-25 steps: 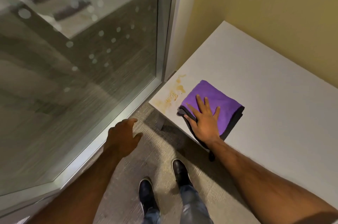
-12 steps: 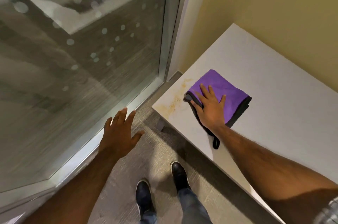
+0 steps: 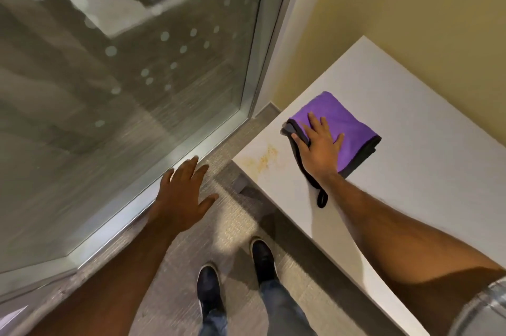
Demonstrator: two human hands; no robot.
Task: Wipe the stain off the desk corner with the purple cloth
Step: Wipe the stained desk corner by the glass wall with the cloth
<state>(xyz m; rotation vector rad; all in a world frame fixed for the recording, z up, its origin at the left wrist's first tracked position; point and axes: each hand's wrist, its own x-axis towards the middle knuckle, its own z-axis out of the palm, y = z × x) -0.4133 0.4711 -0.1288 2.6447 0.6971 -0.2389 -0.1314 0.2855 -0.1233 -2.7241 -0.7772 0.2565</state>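
Glass fills the far left: a tall glass panel [image 3: 123,89] dotted with pale frosted spots, set in a metal frame [image 3: 178,160] that meets the floor well left of the desk [image 3: 424,157]. Between that frame and the desk, the left hand [image 3: 183,196] hangs over the carpeted floor [image 3: 235,228], palm down, fingers spread apart and gripping nothing; it touches neither frame nor desk. Below it, beside the desk's front edge, two dark shoes [image 3: 235,275] stand on the carpet. On the desk's near left corner lies the stain [image 3: 264,157], a yellowish-brown smear, uncovered. Just right of it sits the purple cloth [image 3: 347,127], folded, with a dark grey border and a dark loop [image 3: 321,198] trailing toward the desk's front edge. The right hand [image 3: 319,149] lies flat on the cloth's near left part, fingers splayed and pressed down on the fabric rather than curled around it; the thumb rests by the cloth's grey left corner. The cloth lies under the fingers and extends beyond the fingertips toward the yellow wall [image 3: 410,20] behind the desk. Cloth and stain are close but apart.
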